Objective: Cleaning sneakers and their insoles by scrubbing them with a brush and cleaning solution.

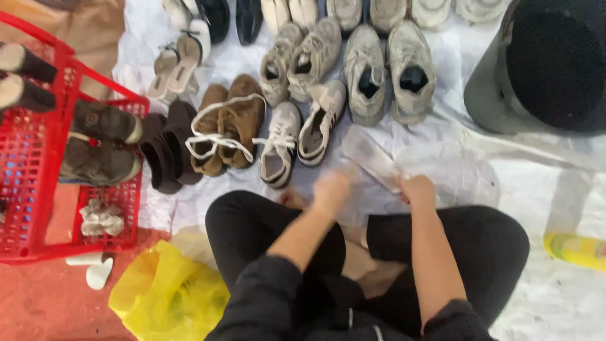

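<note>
I sit cross-legged in black trousers on a white sheet (536,183). My right hand (418,189) grips the near end of a flat grey-white insole-like piece (372,158) that lies slanted in front of me. My left hand (332,189) is blurred, hovering just left of that piece; whether it touches it I cannot tell. Directly beyond my hands stand a white sneaker with black stripes (320,117) and a white laced sneaker (279,145).
Rows of worn shoes cover the sheet: brown laced shoes (230,123), dark boots (167,148), grey sneakers (388,72). A red plastic crate (28,183) with shoes stands left. A yellow bag (167,293) lies near my left knee, a black bin (546,66) at right, a yellow bottle (577,249) beside it.
</note>
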